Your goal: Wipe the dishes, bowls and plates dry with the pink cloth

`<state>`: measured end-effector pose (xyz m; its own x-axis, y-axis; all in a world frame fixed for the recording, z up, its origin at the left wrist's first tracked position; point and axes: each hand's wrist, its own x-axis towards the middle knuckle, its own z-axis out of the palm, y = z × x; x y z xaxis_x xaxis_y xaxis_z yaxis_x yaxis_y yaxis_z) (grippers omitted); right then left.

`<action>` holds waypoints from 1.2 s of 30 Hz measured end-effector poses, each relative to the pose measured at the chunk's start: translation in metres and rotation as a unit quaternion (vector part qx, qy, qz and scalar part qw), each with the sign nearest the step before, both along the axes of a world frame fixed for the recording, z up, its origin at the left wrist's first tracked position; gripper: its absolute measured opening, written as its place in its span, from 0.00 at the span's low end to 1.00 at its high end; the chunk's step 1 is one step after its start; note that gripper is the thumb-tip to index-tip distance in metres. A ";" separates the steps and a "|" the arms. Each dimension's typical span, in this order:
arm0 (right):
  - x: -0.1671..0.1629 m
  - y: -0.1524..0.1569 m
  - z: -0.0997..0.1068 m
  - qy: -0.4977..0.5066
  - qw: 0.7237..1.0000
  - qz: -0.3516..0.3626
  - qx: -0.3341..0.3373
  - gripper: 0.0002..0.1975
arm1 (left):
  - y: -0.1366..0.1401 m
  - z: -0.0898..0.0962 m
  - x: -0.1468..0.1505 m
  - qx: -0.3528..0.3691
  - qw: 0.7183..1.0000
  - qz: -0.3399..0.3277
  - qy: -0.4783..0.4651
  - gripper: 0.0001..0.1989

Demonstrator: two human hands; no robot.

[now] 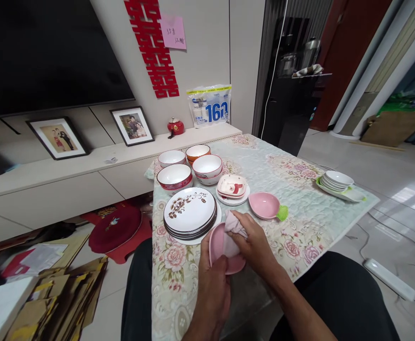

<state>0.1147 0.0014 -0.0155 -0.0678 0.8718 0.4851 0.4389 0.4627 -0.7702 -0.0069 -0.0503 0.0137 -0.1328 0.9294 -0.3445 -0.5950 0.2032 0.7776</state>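
A pink bowl (217, 242) is tilted up over the near edge of the table, gripped by my left hand (212, 279) with the thumb over its rim. In my right hand (255, 239) is a pale pink cloth (234, 224), bunched up and pressed against the inside of that bowl. Just beyond my hands lies another pink bowl (264, 205) with a green leaf-shaped handle. To the left stands a stack of white plates (193, 210) with dark rims and a brown flower pattern. Behind the hands, small bear-patterned dishes (231, 184) rest on white plates.
Several stacked bowls (174, 175) stand at the table's far left. Small white dishes (338, 179) sit on a green-edged plate at the right corner. A floral tablecloth (293, 246) covers the table. Cardboard (65, 298) and a red stool (117, 227) are on the floor at left.
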 end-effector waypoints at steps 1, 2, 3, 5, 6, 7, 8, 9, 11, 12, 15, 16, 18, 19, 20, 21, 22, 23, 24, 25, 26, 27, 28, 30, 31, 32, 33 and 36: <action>-0.001 0.001 -0.002 0.006 1.000 -0.002 -0.003 0.18 | -0.001 0.000 0.000 0.006 1.000 -0.003 -0.003 0.39; 0.000 0.002 -0.002 0.017 1.000 -0.001 -0.011 0.16 | -0.002 0.001 -0.001 0.007 1.000 -0.006 -0.007 0.39; 0.002 0.003 -0.003 0.031 0.999 -0.002 -0.023 0.14 | -0.002 0.001 -0.001 0.004 1.000 -0.008 -0.012 0.39; 0.005 0.004 -0.002 0.059 0.997 -0.009 -0.050 0.12 | -0.002 0.001 -0.003 -0.012 1.000 -0.014 -0.020 0.41; 0.007 0.004 -0.002 0.071 0.995 -0.013 -0.065 0.12 | -0.002 0.001 -0.003 -0.020 0.999 -0.018 -0.023 0.41; 0.008 0.005 -0.002 0.082 0.993 -0.019 -0.079 0.13 | -0.002 0.001 -0.004 -0.024 0.999 -0.021 -0.026 0.41; 0.009 0.006 -0.002 0.091 0.991 -0.032 -0.091 0.14 | -0.001 0.001 -0.004 -0.028 0.999 -0.022 -0.029 0.41; 0.011 0.006 -0.002 0.095 0.989 -0.054 -0.098 0.14 | 0.000 0.000 -0.005 -0.033 0.999 -0.021 -0.032 0.41; 0.014 0.007 0.000 0.077 0.986 -0.121 -0.088 0.16 | 0.001 -0.002 -0.007 -0.055 0.998 -0.006 -0.035 0.40; 0.015 0.007 0.001 0.054 0.984 -0.154 -0.074 0.18 | 0.002 -0.003 -0.008 -0.066 0.997 0.003 -0.036 0.40; 0.021 0.001 0.009 -0.017 0.987 -0.157 -0.031 0.24 | 0.004 -0.006 -0.011 -0.067 0.997 0.011 -0.038 0.37; 0.021 -0.002 0.013 -0.027 0.991 -0.129 -0.020 0.25 | 0.005 -0.006 -0.011 -0.059 0.997 0.005 -0.042 0.36; 0.017 -0.008 0.019 -0.035 0.996 -0.077 0.004 0.24 | 0.006 -0.005 -0.011 -0.039 0.998 -0.013 -0.050 0.34; 0.014 -0.011 0.020 -0.038 0.997 -0.062 0.017 0.23 | 0.006 -0.004 -0.010 -0.032 0.998 -0.021 -0.053 0.34; 0.009 -0.014 0.021 -0.045 0.997 -0.053 0.030 0.22 | 0.005 -0.003 -0.009 -0.029 0.998 -0.027 -0.057 0.35; 0.004 -0.016 0.020 -0.057 0.997 -0.045 0.042 0.21 | 0.005 -0.002 -0.008 -0.027 0.997 -0.032 -0.058 0.36; -0.001 -0.018 0.019 -0.072 0.996 -0.030 0.051 0.20 | 0.005 -0.001 -0.007 -0.027 0.997 -0.038 -0.058 0.37; -0.007 -0.019 0.016 -0.090 0.994 -0.010 0.059 0.18 | 0.004 0.001 -0.007 -0.030 0.997 -0.043 -0.056 0.38; -0.012 -0.020 0.014 -0.110 0.992 0.011 0.061 0.16 | 0.004 0.001 -0.006 -0.033 0.997 -0.048 -0.053 0.39; -0.017 -0.020 0.011 -0.128 0.990 0.027 0.059 0.14 | 0.003 0.002 -0.006 -0.034 0.997 -0.052 -0.049 0.39; -0.020 -0.020 0.009 -0.143 0.988 0.037 0.052 0.13 | 0.003 0.002 -0.006 -0.034 0.997 -0.054 -0.045 0.40; -0.023 -0.019 0.008 -0.151 0.987 0.044 0.043 0.12 | 0.002 0.002 -0.006 -0.033 0.997 -0.054 -0.043 0.40; -0.024 -0.019 0.008 -0.152 0.986 0.052 0.034 0.12 | 0.001 0.002 -0.006 -0.031 0.997 -0.054 -0.041 0.40; -0.022 -0.017 0.010 -0.135 0.988 0.080 0.014 0.12 | 0.000 0.002 -0.009 -0.025 0.997 -0.058 -0.042 0.41; -0.020 -0.017 0.013 -0.120 0.987 0.106 0.002 0.13 | 0.000 0.002 -0.010 -0.020 0.997 -0.064 -0.044 0.41; -0.017 -0.016 0.016 -0.104 0.985 0.135 -0.010 0.13 | 0.000 0.002 -0.012 -0.013 0.996 -0.074 -0.048 0.40; -0.014 -0.016 0.020 -0.089 0.982 0.163 -0.024 0.13 | 0.001 0.002 -0.013 -0.005 0.995 -0.084 -0.055 0.39; -0.005 -0.020 0.032 -0.088 0.969 0.223 -0.059 0.13 | 0.004 0.000 -0.016 -0.005 0.993 -0.086 -0.082 0.27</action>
